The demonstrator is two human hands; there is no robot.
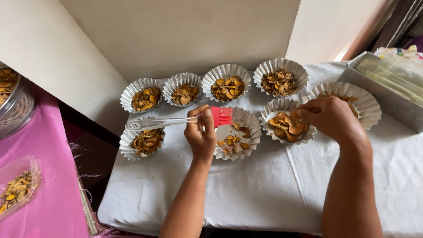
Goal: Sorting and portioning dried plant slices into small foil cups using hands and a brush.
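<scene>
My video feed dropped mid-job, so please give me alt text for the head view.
The left hand grips a clear-handled pastry brush with red bristles over a fluted white paper cup of orange-brown dried slices, while the right hand reaches into a neighbouring cup. Six more filled cups sit around them on a white cloth-covered table.

Home food-prep corner: white cloth-covered table (246, 194) against plain walls, fluted foil cups (278, 81) of dried orange-brown slices, pink tablecloth (48, 176), metal sieve (15, 103)

Shiny crinkly foil cups (229, 72), clear plastic brush handle (154, 123) with red rubbery bristles (221, 117), soft white cloth (255, 189), smooth pink sheet (48, 207), dull metal tray (387, 101)
</scene>
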